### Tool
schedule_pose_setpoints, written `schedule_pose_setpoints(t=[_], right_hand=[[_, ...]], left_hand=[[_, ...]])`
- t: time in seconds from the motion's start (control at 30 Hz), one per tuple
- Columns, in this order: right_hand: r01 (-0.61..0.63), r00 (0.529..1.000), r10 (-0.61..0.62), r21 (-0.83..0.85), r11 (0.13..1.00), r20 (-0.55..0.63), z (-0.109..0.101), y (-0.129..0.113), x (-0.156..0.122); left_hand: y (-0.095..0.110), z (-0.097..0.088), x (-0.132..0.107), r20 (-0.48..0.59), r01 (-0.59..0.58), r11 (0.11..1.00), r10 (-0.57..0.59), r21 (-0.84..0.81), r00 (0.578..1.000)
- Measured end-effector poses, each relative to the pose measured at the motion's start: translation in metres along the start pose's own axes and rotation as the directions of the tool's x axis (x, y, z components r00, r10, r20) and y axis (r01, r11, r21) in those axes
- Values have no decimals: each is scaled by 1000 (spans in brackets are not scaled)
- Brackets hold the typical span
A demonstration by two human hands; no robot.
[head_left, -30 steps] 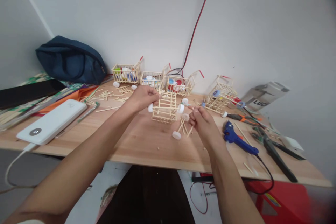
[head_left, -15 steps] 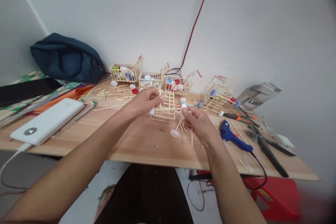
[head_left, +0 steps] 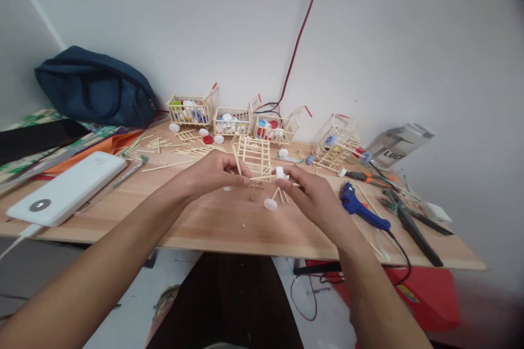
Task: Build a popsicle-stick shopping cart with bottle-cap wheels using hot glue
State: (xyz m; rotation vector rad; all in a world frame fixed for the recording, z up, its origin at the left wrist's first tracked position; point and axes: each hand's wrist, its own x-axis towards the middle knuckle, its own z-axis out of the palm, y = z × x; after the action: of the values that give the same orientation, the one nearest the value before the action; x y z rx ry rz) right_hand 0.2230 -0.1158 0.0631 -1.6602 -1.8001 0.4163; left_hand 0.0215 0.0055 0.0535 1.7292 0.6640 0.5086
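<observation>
Open room separates the pale wooden counter's near edge [head_left: 245, 250] from a slatted pale-stick cart [head_left: 254, 156] at mid-counter. The left hand [head_left: 213, 173] clamps its grip on its sticks, the right hand [head_left: 308, 190] on its white round wheel [head_left: 280, 173].

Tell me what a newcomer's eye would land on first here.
Probably the miniature shopping carts of pale wooden sticks along the white wall, three loaded with colourful plastic caps. Next, at the centre, come the bare left hand and bare right hand, a round white cap touching the right one. The dark blue fabric bag bulks large at the back left.
</observation>
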Motion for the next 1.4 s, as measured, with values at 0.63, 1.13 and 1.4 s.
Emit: schedule_pose_setpoints(t=[0.63,1.13,1.4], right_hand=[[127,991,-114,-244,961,67,-4,3,-7],[9,998,-14,-73,997,-55,2,20,-2],[-21,999,19,-60,998,-33,5,42,6]], left_hand=[[-2,-3,-7,77,24,997,-29,71,997],[-1,-3,1,27,-31,986,27,162,999],[0,1,15,-20,-105,961,114,256,993]])
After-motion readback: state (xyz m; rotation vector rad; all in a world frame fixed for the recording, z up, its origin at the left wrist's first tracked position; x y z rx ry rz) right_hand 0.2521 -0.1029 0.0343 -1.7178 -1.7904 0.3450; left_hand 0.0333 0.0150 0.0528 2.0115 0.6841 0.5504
